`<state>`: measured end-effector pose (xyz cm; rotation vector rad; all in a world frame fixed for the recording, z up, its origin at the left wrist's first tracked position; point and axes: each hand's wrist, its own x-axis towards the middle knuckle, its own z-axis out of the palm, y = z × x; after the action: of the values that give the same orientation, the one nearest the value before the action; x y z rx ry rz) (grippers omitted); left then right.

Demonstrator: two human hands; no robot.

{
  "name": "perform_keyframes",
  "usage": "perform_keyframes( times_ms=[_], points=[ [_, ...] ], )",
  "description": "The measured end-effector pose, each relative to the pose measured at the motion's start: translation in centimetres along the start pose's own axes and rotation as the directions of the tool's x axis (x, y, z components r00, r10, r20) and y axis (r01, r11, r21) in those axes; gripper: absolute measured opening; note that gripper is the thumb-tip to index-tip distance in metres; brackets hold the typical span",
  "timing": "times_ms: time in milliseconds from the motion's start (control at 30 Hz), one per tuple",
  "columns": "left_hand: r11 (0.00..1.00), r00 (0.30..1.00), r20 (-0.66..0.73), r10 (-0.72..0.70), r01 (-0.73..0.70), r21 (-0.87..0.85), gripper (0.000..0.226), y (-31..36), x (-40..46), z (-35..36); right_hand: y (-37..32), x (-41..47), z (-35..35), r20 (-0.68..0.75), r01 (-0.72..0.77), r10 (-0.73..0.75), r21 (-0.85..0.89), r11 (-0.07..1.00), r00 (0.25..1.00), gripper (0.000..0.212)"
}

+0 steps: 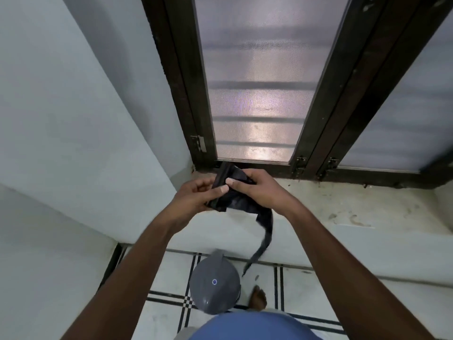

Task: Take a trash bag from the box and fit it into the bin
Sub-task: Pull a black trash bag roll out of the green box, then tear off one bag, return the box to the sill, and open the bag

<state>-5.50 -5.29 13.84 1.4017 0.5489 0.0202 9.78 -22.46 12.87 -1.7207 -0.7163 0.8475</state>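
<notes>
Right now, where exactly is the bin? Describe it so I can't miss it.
Below the dark-framed window, look down to the tiled floor. The bin stands there by a bare foot, under the dangling trash bag: round, grey, lid closed, the only container visible.

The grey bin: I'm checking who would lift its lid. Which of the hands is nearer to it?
Left, judging by the picture alone. The left hand is above the grey bin; the right hand, also holding the black trash bag, is further to the right.

one trash bag [239,204], one bin [215,283], two hands [193,197]
</notes>
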Motion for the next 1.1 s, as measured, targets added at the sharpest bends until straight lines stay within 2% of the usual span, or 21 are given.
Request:
perform_keyframes(
  times_ms=[200, 300, 400, 467, 533, 567, 700, 800, 933, 1033, 1100],
  points=[
    [0.988, 0.993, -0.116, -0.004, -0.014, -0.154, 0.034, 0.2, -2.3, -2.1, -2.0, -1.9, 2.5, -0.122, -0.023, 0.011, -0.094, 0.995, 0.992, 0.039],
    [0.996, 1.000, 0.001, 0.024, -0.023, -0.092, 0.043, 0.1, -5.2, -3.5, -3.4, -3.5, 5.0, -0.125, -0.022, 0.017, -0.040, 0.999, 0.992, 0.030],
    [0.998, 0.999, -0.010, 0.047, -0.047, -0.042, 0.039, -1.1, -7.6, -5.6, -4.8, -5.4, 8.3, -0.110, 0.039, -0.036, 0.029, 0.999, 0.993, 0.020],
    [0.991, 0.999, -0.036, 0.007, -0.012, -0.137, 0.033, -2.1, -8.5, -7.2, -5.3, -6.4, 9.6, -0.138, 0.048, -0.043, 0.031, 0.998, 0.990, 0.018],
    [0.965, 0.998, -0.043, -0.046, 0.033, -0.262, 0.036, -2.5, -9.7, -8.1, -5.5, -7.5, 10.7, -0.158, 0.043, -0.042, 0.001, 0.999, 0.987, 0.021],
    [0.963, 0.999, -0.033, -0.041, 0.031, -0.268, 0.038, -2.6, -10.3, -8.4, -5.7, -7.9, 11.3, -0.165, 0.034, -0.035, -0.005, 0.999, 0.986, 0.023],
    [0.993, 0.998, -0.016, 0.062, -0.064, -0.096, 0.038, -3.1, -12.5, -8.4, -6.2, -9.7, 13.4, -0.151, 0.055, -0.050, 0.031, 0.998, 0.987, 0.029],
    [0.977, 0.996, -0.074, 0.045, -0.059, -0.203, 0.028, -3.6, -12.9, -9.5, -6.3, -10.6, 13.9, -0.223, 0.068, -0.065, 0.009, 0.998, 0.973, 0.023],
    [0.947, 0.990, -0.139, -0.026, -0.021, -0.321, 0.031, -4.0, -12.7, -11.1, -5.8, -11.1, 14.0, -0.309, 0.043, -0.053, -0.039, 0.998, 0.949, 0.017],
    [0.938, 0.989, -0.146, -0.007, -0.044, -0.345, 0.034, -3.4, -13.3, -11.2, -5.4, -11.0, 14.1, -0.344, 0.034, -0.047, -0.044, 0.998, 0.938, 0.015],
    [0.955, 0.991, -0.125, 0.053, -0.087, -0.284, 0.037, -3.2, -13.6, -11.2, -5.4, -10.7, 14.0, -0.350, 0.039, -0.054, -0.050, 0.998, 0.935, 0.013]
  ],
)
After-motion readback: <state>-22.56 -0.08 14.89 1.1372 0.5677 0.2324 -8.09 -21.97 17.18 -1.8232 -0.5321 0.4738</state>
